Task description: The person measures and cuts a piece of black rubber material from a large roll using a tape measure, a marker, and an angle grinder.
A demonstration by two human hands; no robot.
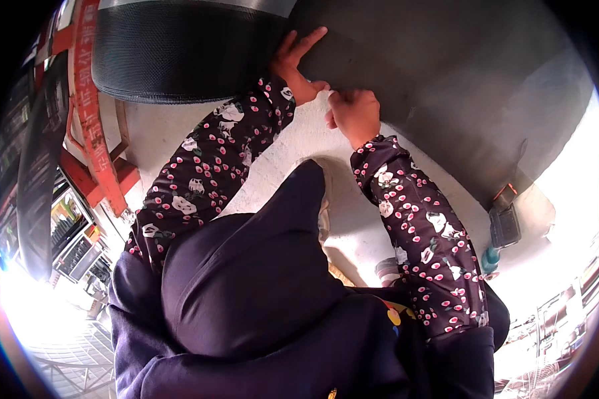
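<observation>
A large dark grey sheet (439, 80) spreads across the upper right. Beside it, at the upper left, lies a big roll of black mesh (186, 56). My left hand (298, 65) is at the seam between the two, its fingers apart and its thumb stretched toward the right hand. My right hand (357, 117) is closed near the sheet's near edge; whatever is between its fingers is hidden. Both forearms wear dark floral sleeves.
A red metal frame (90, 106) stands at the left, close to the roll. On the pale floor at the right are a dark boxy object (506, 226) and a teal bottle (490, 260). My knee, in dark cloth, rises below the hands.
</observation>
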